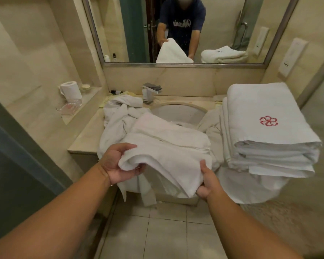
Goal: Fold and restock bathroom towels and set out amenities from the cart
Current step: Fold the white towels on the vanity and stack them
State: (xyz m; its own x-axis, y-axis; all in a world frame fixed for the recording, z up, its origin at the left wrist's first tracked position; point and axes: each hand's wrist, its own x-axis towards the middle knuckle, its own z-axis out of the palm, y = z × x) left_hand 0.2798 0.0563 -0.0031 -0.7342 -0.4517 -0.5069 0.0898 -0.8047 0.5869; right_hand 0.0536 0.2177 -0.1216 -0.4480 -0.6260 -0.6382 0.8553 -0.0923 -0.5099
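1. Beige marble walls close round a narrow bathroom, with a wide metal-framed wall mirror [223, 19] above a beige stone bench [86, 139] and pale square floor tiles [166, 230] below.
2. An oval white sink basin [178, 113] is sunk into the bench, and a square chrome faucet [151, 92] stands behind it.
3. From my remote seat I see the left hand [118, 165] clenched round the near left edge of a white terry towel [166, 152], thumb on top and fingers curled under the fold.
4. The right hand [208, 181] pinches the near right corner of the same towel, thumb over the cloth.
5. That towel is partly folded and stretches from both hands across the front of the basin.
6. I make out a heap of crumpled white cloth [118, 116] under it and to its left, with part hanging over the bench's front edge.
7. A stack of folded white towels [266, 128], the top one bearing a red flower emblem, sits at the right end of the bench, apart from both hands.
8. On the left ledge a white toilet paper roll [71, 89] stands upright, with a clear glass tray [69, 108] just in front of it.
9. A small dark bottle [116, 92] lies left of the faucet.
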